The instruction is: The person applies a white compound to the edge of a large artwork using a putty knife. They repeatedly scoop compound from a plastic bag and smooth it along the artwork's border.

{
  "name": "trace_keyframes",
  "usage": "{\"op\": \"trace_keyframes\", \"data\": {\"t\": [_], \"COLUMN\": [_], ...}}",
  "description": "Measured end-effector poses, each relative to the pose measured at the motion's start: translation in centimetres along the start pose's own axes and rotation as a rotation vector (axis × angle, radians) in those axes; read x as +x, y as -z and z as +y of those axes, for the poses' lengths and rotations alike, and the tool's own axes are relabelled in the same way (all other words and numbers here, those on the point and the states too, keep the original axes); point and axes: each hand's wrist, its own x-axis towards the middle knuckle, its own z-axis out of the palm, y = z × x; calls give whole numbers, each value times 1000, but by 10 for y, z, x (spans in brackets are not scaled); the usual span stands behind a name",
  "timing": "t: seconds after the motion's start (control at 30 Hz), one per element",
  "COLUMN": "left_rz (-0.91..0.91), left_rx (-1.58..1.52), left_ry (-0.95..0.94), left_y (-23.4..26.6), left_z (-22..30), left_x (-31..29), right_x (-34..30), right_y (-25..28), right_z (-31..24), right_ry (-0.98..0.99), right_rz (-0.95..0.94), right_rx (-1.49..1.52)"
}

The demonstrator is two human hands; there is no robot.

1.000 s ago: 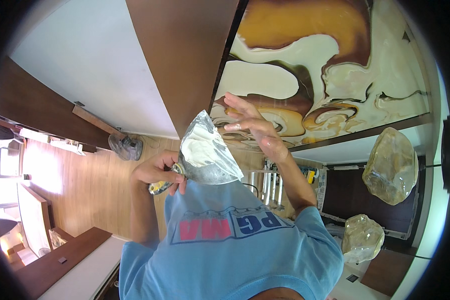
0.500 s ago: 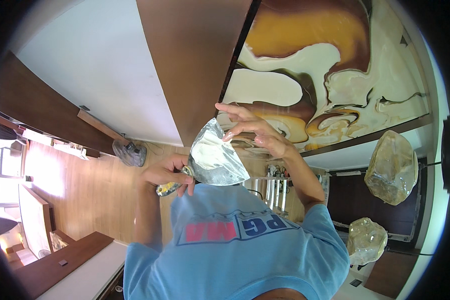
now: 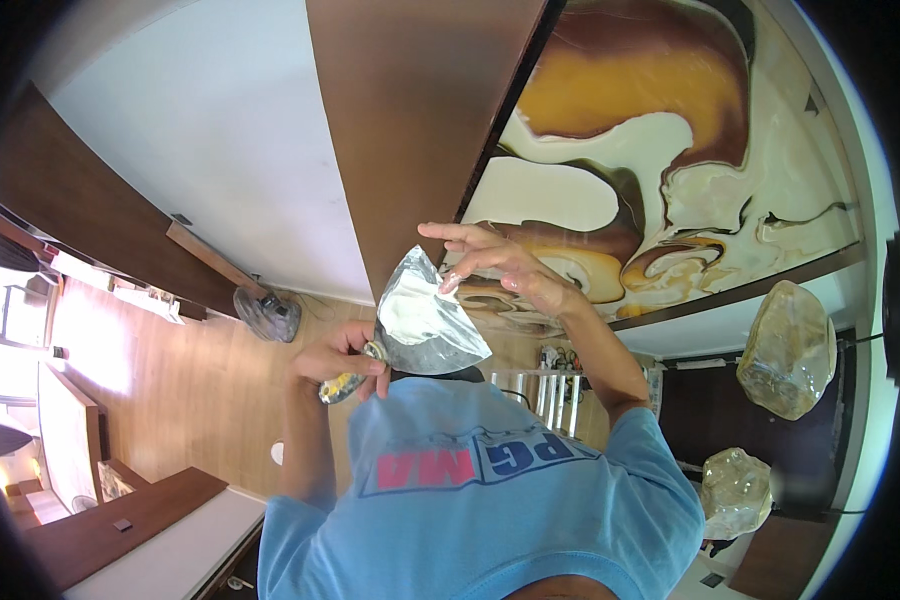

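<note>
My left hand is closed on the narrow lower end of a shiny silver fan-shaped sheet, crinkled like foil, together with a small yellow-and-grey piece. The sheet stands in front of my chest, above my light blue shirt. My right hand is raised beside the sheet's upper right edge. Its fingers are spread, and the thumb and a fingertip touch that edge. I cannot tell whether they pinch it.
A broad brown panel and a marbled cream, yellow and brown surface fill the top. A floor fan stands on the wooden floor. Two translucent rock-shaped lamps hang at the right. A white rack is behind my right arm.
My right hand, open and apart from the sheet a second ago, has come down onto its upper edge. My left hand has kept its hold at the lower end.
</note>
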Motion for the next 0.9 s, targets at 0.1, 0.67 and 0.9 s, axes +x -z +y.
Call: {"op": "trace_keyframes", "data": {"t": [0.1,0.67,0.9], "left_rz": [19,574,506], "left_rx": [22,67,107], "left_ry": [0,-191,-245], "left_y": [11,32,34], "left_z": [-8,-58,-86], "left_x": [-10,-95,-127], "right_x": [6,231,289], "right_y": [1,130,191], "right_z": [6,-109,-127], "right_ry": [18,670,713], "right_rz": [-24,896,1253], "right_rx": [19,-157,-518]}}
